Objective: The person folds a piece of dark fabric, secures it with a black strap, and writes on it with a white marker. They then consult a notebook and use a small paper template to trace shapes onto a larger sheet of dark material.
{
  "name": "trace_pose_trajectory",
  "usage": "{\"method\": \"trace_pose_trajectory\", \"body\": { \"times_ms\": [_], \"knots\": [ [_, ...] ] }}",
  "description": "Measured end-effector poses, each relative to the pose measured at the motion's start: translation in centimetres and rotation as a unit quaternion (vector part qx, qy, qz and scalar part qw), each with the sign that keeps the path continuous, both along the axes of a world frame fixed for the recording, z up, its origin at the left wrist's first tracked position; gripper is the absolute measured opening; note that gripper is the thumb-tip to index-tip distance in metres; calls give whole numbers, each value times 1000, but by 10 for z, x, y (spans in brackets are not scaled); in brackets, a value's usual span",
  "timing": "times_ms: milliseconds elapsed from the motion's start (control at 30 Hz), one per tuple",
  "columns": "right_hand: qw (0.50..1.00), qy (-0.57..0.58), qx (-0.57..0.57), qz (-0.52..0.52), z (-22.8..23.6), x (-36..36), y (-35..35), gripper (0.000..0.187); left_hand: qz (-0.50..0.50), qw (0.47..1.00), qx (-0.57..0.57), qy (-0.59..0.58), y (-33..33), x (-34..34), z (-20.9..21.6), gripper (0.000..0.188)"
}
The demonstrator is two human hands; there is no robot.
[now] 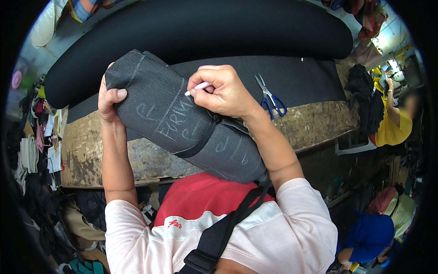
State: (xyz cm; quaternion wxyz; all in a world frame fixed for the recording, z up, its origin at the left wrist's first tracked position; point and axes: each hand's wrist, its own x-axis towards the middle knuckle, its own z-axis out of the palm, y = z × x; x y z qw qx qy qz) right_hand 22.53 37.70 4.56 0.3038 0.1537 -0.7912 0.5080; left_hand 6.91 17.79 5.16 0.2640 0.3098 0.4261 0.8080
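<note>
A rolled bundle of dark grey fabric (153,82) is held tilted in front of my chest, with a black band (200,144) tied around its middle. My left hand (111,100) grips its upper left end, thumb on the near face and fingers mostly hidden behind. White handwritten marks cover the side facing me. My right hand (226,91) pinches a pink and white stick of chalk (200,87), its white tip at or very near the fabric beside the marks. Whether the tip touches, I cannot tell.
Blue-handled scissors (273,99) lie open on black fabric (315,80) over a worn wooden table (84,153). A large black fabric roll (200,32) spans the back. Cloth scraps (43,132) crowd the left. A person in yellow (394,123) and others in blue (369,235) and green are on the right.
</note>
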Motion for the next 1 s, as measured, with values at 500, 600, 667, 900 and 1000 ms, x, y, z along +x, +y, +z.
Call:
{"method": "trace_pose_trajectory", "body": {
  "times_ms": [500,600,667,900,1000],
  "knots": [
    [1000,-6,-4,-6,-10,-4,5,3,24,999,7,-37,-5,0,-7,54],
    [1000,-12,12,2,-14,0,7,4,24,999,21,-20,-5,2,-7,53],
    [999,-7,20,-48,-18,-2,5,4,39,999,1,-25,-5,1,-6,53],
    [985,30,-104,-136,6,5,-6,5,-9,993,112,39,-4,-7,4,50],
    [983,112,-115,-91,33,16,-14,8,-69,949,217,218,5,-29,31,48]
  ]
}}
